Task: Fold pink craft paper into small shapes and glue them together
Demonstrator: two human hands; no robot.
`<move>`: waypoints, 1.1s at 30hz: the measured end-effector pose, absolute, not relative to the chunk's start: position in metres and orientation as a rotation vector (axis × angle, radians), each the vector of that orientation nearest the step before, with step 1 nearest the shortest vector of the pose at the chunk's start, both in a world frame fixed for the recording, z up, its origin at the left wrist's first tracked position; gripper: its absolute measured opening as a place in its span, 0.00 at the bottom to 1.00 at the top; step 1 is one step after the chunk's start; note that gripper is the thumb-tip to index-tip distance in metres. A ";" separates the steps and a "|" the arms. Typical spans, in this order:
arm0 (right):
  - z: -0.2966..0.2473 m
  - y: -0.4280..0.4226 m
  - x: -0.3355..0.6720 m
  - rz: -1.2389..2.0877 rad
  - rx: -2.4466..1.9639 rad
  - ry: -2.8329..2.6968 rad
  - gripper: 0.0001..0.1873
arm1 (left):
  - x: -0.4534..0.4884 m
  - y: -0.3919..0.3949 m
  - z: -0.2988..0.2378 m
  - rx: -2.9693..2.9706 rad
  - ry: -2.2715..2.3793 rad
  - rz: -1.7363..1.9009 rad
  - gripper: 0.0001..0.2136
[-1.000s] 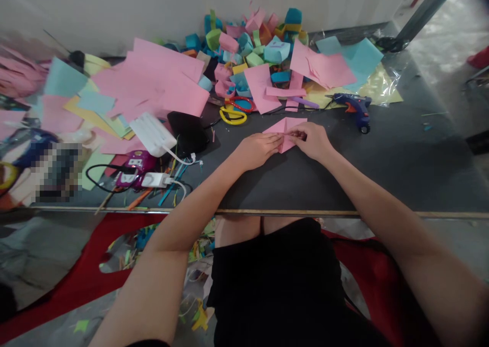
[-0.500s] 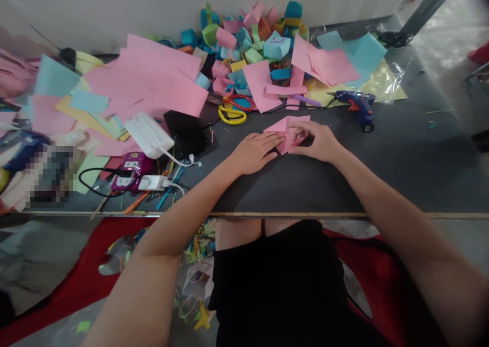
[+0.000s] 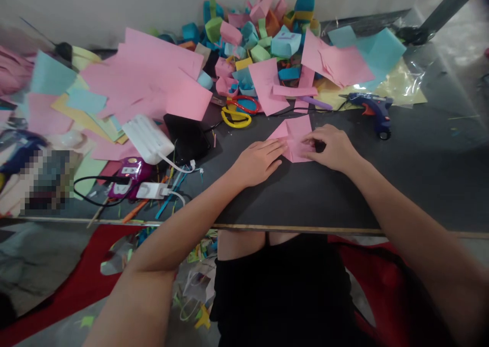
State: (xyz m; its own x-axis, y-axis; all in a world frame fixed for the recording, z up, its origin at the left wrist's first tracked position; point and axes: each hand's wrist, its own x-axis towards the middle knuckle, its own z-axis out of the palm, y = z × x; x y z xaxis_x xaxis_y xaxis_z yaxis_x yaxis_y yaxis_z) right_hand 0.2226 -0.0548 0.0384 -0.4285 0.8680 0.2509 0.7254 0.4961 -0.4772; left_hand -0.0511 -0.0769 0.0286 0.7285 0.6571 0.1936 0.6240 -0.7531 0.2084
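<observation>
A folded pink paper [image 3: 293, 137] lies on the dark table [image 3: 401, 179] in front of me. My left hand [image 3: 256, 161] lies flat with its fingertips pressing the paper's left corner, fingers stretched out. My right hand [image 3: 331, 146] rests on the paper's right side, fingers curled and pressing a fold down with the fingertips.
Yellow and red scissors [image 3: 237, 113] lie just behind the paper. A blue glue gun [image 3: 371, 108] sits to the right. A heap of folded coloured paper pieces [image 3: 260, 36] stands at the back. Loose pink sheets [image 3: 153, 77], a white power bank [image 3: 148, 139] and cables lie at left.
The pink paper has been laid flatter and opened out; my right hand went from pinching a lifted flap to pressing it down. The view shifted slightly, so everything sits lower and further right.
</observation>
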 end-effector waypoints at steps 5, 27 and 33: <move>0.035 -0.054 0.227 0.416 -1.297 -2.317 0.18 | -0.053 -0.078 0.027 2.843 0.958 0.470 0.21; 0.034 -0.050 0.229 0.557 -1.309 -2.312 0.21 | -0.054 -0.078 0.027 2.859 0.872 0.514 0.19; 0.036 -0.051 0.227 0.524 -1.303 -2.320 0.20 | -0.053 -0.078 0.027 2.873 0.875 0.517 0.20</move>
State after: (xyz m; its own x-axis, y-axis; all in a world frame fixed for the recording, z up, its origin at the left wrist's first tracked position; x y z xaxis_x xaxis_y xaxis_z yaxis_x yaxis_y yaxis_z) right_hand 0.2268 -0.0511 0.0364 -0.4683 0.8651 0.1797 0.7039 0.4882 -0.5159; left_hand -0.0529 -0.0777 0.0268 0.7778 0.5564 0.2923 0.5245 -0.8308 0.1861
